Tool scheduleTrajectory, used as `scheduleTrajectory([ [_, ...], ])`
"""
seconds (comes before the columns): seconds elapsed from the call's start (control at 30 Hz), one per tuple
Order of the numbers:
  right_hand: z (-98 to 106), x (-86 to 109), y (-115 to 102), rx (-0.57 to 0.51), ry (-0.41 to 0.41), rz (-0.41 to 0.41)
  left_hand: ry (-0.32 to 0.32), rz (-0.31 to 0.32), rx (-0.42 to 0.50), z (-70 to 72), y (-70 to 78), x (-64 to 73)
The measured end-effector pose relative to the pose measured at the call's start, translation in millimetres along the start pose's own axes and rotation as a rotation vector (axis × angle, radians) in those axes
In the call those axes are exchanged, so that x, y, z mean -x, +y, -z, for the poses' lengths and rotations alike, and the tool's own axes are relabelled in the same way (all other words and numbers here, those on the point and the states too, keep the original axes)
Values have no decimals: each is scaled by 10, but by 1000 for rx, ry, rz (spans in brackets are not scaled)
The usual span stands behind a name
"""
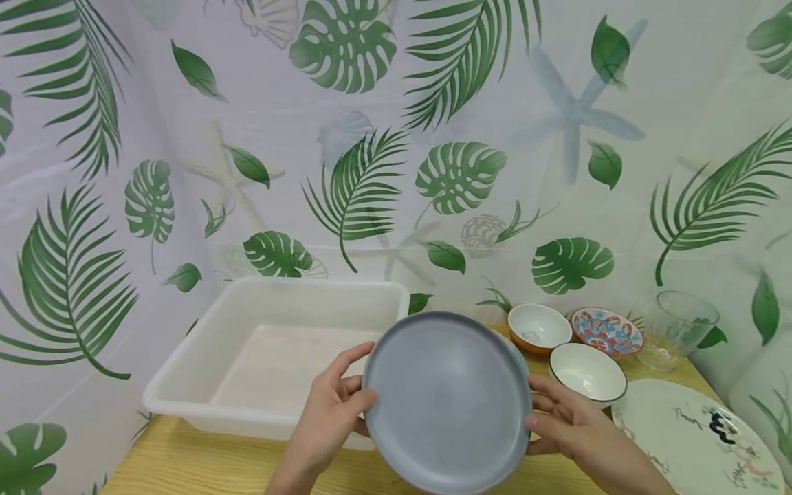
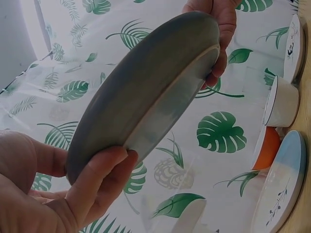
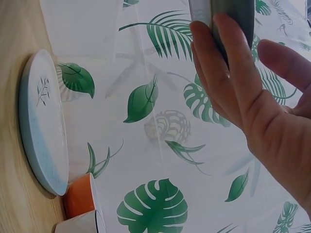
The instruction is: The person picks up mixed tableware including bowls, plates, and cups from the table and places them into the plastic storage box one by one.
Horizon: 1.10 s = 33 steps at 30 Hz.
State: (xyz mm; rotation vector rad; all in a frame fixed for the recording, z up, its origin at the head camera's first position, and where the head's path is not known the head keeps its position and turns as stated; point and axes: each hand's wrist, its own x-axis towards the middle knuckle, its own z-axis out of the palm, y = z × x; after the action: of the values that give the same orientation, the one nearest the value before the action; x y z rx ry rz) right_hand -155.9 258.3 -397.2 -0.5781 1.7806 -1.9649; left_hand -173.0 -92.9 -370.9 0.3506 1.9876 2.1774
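A round grey plate (image 1: 450, 405) with a low raised rim is held up above the table, its inner face tilted toward me. My left hand (image 1: 334, 405) grips its left edge, thumb on the front rim and fingers behind. On the opposite edge my right hand (image 1: 572, 426) holds it the same way. The left wrist view shows the plate's underside (image 2: 141, 97) with its foot ring, and my left fingers (image 2: 99, 174) against it. In the right wrist view only a strip of the plate (image 3: 235, 19) appears beside my right hand (image 3: 262, 102).
A white plastic basin (image 1: 278, 364) stands at left on the wooden table (image 1: 185, 460). To the right are an orange-sided bowl (image 1: 540, 326), a patterned bowl (image 1: 606, 331), a white bowl (image 1: 588, 371), a clear glass (image 1: 677, 330) and a large decorated plate (image 1: 693, 426). A blue-and-white plate (image 3: 43, 121) lies behind the grey one.
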Motion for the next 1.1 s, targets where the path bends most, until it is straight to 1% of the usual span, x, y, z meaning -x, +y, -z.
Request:
scheduleTrajectory([
  [0.2,-49,-70,-43,-20,4,17,33,-11,14,74,12,4],
  [0.43,-141,-189,-72,-40,-12,134,71,-35,38,160,72,3],
  [0.53,-181,-227,-74,-47,-7,157,92,-45,39,199,92,4],
  [0.87,-345,-437,-84,-34,33,166,175,-67,56,313,151,16],
  [1.1,-447,-579,-55,-75,19,198,211,-86,57,452,196,38],
])
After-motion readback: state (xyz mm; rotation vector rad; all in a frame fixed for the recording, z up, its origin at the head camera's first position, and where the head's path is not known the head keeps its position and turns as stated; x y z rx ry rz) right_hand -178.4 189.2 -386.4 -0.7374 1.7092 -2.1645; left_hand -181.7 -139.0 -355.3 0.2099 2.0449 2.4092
